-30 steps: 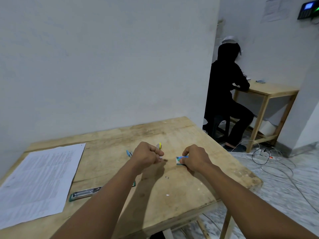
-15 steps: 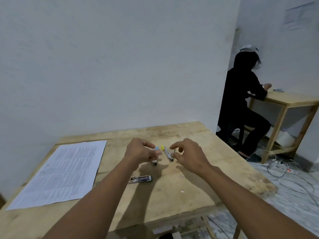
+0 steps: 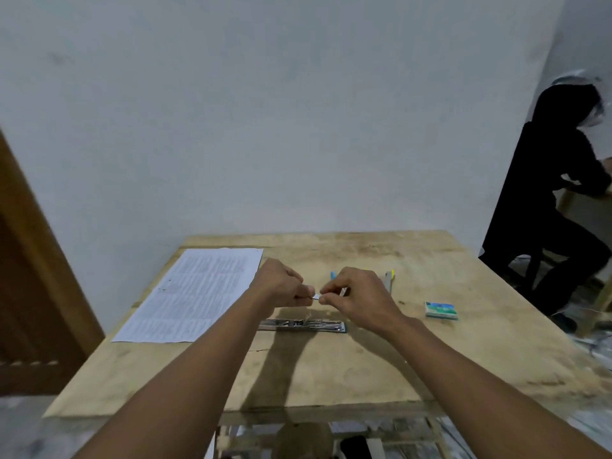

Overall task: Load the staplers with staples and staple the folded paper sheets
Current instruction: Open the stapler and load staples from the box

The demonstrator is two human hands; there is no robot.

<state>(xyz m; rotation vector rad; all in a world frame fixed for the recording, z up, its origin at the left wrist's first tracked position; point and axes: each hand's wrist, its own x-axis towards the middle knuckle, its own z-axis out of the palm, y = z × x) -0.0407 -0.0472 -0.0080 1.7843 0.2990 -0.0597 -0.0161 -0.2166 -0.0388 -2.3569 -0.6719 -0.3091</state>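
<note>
Head view: my left hand (image 3: 281, 286) and right hand (image 3: 357, 294) meet above the counter (image 3: 331, 376), each pinching one end of a small staple strip (image 3: 316, 295). The opened stapler (image 3: 303, 324) lies flat just nearer me. The staple box (image 3: 441, 310) sits to the right and the paper sheets (image 3: 198, 293) to the left.

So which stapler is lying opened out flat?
The teal-edged stapler nearest the person, its long metal channel exposed; the yellow-tipped stapler and blue-tipped stapler lie farther back.
</note>
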